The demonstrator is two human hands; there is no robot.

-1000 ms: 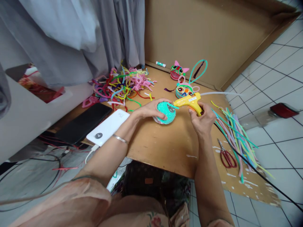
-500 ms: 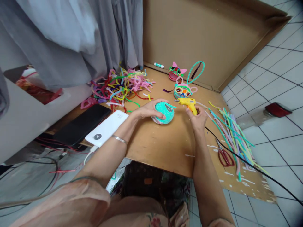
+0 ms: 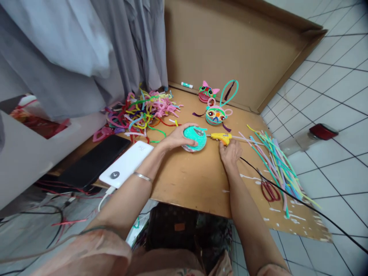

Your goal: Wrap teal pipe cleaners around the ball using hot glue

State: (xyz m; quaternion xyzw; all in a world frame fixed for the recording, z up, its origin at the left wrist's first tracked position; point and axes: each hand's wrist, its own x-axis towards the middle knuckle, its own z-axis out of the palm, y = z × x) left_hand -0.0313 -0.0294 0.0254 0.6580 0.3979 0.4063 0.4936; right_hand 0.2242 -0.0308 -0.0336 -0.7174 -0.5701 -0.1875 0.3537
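My left hand (image 3: 178, 138) is closed around a round piece wrapped in turquoise pipe cleaner (image 3: 196, 140), with a bare grey patch near its top and a loose turquoise end sticking out to the right. In my right hand (image 3: 230, 150) is a yellow hot glue gun (image 3: 220, 137), its nozzle pointing left at the round piece, close to its right side. A glue stick extends from the gun's back. Behind them sits a finished-looking animal face (image 3: 216, 115) with pink ears and a turquoise loop. Farther back lies a second animal face (image 3: 206, 94) with a red mouth.
Tangled pipe cleaners (image 3: 143, 111) lie at the back left, straight pipe cleaners (image 3: 277, 165) at the right. Red-handled scissors (image 3: 269, 190) rest beside the black cord (image 3: 301, 201). A white power bank (image 3: 126, 165) and black phone (image 3: 94, 163) lie left. A glue stick tube (image 3: 186, 85) is by the cardboard wall.
The glue gun has come lower and nearer the round piece, turning from tilted to almost level. My left hand still holds the round piece. The whole view has shifted slightly.
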